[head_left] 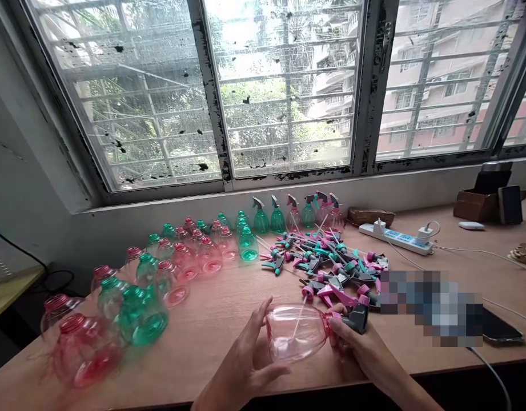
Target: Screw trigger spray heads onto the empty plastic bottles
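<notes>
A clear pink spray bottle [294, 334] lies sideways between my hands above the table's front, its straw visible inside. My right hand [352, 342] is closed around its neck at the pink collar, beside the grey and black trigger head [357, 317]. Around the bottle's base is my left hand [245, 354], with fingers stretched and thumb apart; whether it touches the bottle is hard to tell. Just behind lies a heap of pink, teal and grey trigger sprayers [326, 262] with straws.
Headless pink bottles [210, 257] and green bottles [143, 317] stand in rows on the left. Several bottles with sprayer heads [277, 217] line the windowsill wall. Rightward are a power strip [397, 237], cables, a phone [500, 326], a brown box [477, 204] and a blurred patch.
</notes>
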`<state>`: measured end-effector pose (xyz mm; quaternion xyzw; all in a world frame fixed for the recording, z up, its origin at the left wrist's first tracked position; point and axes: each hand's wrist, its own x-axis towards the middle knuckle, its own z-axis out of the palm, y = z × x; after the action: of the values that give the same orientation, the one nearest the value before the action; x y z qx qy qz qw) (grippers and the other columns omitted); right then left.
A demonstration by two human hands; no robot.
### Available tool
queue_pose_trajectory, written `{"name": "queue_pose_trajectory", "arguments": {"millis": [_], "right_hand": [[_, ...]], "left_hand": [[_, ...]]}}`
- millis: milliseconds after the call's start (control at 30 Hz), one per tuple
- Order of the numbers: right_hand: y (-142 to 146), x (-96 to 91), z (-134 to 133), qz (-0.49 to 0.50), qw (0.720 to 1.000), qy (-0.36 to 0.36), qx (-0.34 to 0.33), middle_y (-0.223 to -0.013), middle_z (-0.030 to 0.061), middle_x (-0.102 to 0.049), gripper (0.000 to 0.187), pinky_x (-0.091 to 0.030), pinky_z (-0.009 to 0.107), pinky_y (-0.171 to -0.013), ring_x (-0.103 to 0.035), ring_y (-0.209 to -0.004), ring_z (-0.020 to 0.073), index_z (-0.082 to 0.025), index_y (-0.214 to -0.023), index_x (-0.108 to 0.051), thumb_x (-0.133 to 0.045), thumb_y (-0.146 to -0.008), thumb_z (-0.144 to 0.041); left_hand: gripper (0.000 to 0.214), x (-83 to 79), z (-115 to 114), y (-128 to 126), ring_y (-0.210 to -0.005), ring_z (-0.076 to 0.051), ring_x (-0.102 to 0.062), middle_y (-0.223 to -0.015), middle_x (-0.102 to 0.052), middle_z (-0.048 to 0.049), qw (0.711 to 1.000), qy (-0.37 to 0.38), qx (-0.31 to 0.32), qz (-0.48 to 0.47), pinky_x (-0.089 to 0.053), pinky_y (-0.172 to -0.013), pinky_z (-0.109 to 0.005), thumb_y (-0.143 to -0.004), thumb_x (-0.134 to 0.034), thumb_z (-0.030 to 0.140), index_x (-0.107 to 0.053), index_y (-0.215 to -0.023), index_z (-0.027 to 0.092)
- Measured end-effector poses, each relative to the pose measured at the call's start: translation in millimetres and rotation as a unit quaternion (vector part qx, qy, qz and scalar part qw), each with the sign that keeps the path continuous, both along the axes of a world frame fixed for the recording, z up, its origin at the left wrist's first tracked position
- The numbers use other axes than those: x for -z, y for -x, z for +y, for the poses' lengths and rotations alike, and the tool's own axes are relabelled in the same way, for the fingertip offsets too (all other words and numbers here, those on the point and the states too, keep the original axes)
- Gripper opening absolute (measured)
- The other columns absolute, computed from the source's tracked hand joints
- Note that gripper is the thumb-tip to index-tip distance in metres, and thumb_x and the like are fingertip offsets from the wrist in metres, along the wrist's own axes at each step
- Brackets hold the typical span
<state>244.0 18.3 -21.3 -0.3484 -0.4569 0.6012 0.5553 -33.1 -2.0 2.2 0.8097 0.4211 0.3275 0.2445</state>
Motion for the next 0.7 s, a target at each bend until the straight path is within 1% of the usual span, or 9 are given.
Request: {"name": "queue_pose_trajectory", "arguments": {"millis": [100,167,200,267,367,467,567,600,700], "right_hand": [[-0.5,1.0,0.4,0.001,1.0,0.001,-0.002,-0.059,-0.0022,-0.069,0.04,-0.041,0.02,-0.042,-0.06,-0.045,0.0126,-0.02,-0.093,-0.062,-0.08,-0.081,-0.053],[-0.1,0.1,-0.2,0.001,1.0,0.0,0.003,-0.058,-0.0021,-0.069,0.04,-0.041,0.021,-0.042,-0.06,-0.044,0.0131,-0.02,-0.092,-0.062,-0.081,-0.08,-0.053],[0.3,-0.8,-0.8,0.001,1.0,0.001,0.006,-0.058,-0.002,-0.069,0.04,-0.042,0.021,-0.042,-0.06,-0.044,0.0133,-0.02,-0.091,-0.062,-0.082,-0.079,-0.053],[1.2,-2.9,-2.1,0.0,1.0,0.004,0.008,-0.059,-0.0019,-0.069,0.042,-0.042,0.022,-0.041,-0.06,-0.044,0.0136,-0.02,-0.09,-0.062,-0.083,-0.077,-0.054],[2.0,-5.5,-3.5,-0.004,1.0,0.008,0.006,-0.06,-0.0014,-0.07,0.043,-0.043,0.022,-0.041,-0.06,-0.045,0.0136,-0.019,-0.09,-0.063,-0.084,-0.076,-0.054],[1.7,-6.2,-3.7,-0.005,1.0,0.004,0.005,-0.061,-0.0009,-0.071,0.041,-0.043,0.022,-0.041,-0.06,-0.045,0.0129,-0.019,-0.087,-0.062,-0.082,-0.078,-0.054],[0.9,-5.2,-3.1,-0.007,1.0,0.005,0.001,-0.061,-0.0012,-0.071,0.041,-0.044,0.022,-0.042,-0.061,-0.046,0.0132,-0.02,-0.09,-0.062,-0.082,-0.078,-0.054],[0.7,-4.7,-2.9,-0.008,1.0,0.006,-0.001,-0.061,-0.0012,-0.071,0.042,-0.045,0.022,-0.042,-0.061,-0.046,0.0135,-0.02,-0.092,-0.062,-0.082,-0.078,-0.054],[0.7,-3.2,-2.4,-0.012,1.0,0.006,-0.001,-0.061,-0.0015,-0.072,0.045,-0.046,0.023,-0.042,-0.061,-0.046,0.0138,-0.019,-0.096,-0.062,-0.083,-0.077,-0.053]], "left_hand": [[0.085,3.9,1.3,0.1,-0.153,-0.031,-0.036,-0.171,-0.03,-0.0037,1.0,-0.024,0.005,-0.004,-0.031,-0.124,-0.054,-0.095,-0.064,0.048,-0.009,-0.16,0.045],[0.086,7.5,2.9,0.7,-0.149,-0.032,-0.043,-0.169,-0.034,-0.0061,0.999,-0.034,0.009,-0.009,-0.034,-0.123,-0.055,-0.096,-0.063,0.048,-0.007,-0.161,0.043],[0.089,8.6,3.5,1.0,-0.149,-0.033,-0.043,-0.168,-0.035,-0.0072,0.999,-0.034,0.006,-0.009,-0.034,-0.123,-0.055,-0.094,-0.065,0.049,-0.007,-0.161,0.041],[0.096,8.4,4.0,1.3,-0.153,-0.033,-0.036,-0.168,-0.035,-0.0085,1.0,-0.03,-0.003,-0.004,-0.032,-0.124,-0.056,-0.09,-0.071,0.049,-0.009,-0.162,0.038],[0.094,4.0,2.8,1.0,-0.155,-0.031,-0.03,-0.169,-0.033,-0.0089,1.0,-0.023,-0.009,0.002,-0.028,-0.126,-0.054,-0.089,-0.073,0.047,-0.015,-0.161,0.036],[0.086,2.3,1.4,0.5,-0.156,-0.03,-0.027,-0.171,-0.029,-0.0059,0.999,-0.032,-0.006,0.001,-0.027,-0.126,-0.052,-0.095,-0.067,0.043,-0.012,-0.161,0.038],[0.077,7.2,2.2,0.8,-0.155,-0.029,-0.03,-0.171,-0.028,-0.0026,0.999,-0.052,0.011,-0.013,-0.03,-0.125,-0.052,-0.102,-0.055,0.037,-0.006,-0.161,0.042],[0.08,9.4,2.9,1.0,-0.154,-0.03,-0.033,-0.171,-0.028,-0.0033,0.999,-0.049,0.013,-0.019,-0.032,-0.124,-0.052,-0.101,-0.056,0.037,-0.003,-0.162,0.042],[0.1,13.2,4.8,1.6,-0.153,-0.032,-0.036,-0.169,-0.033,-0.0086,0.999,-0.028,0.002,-0.029,-0.033,-0.124,-0.054,-0.093,-0.07,0.041,0.002,-0.162,0.036]]}}
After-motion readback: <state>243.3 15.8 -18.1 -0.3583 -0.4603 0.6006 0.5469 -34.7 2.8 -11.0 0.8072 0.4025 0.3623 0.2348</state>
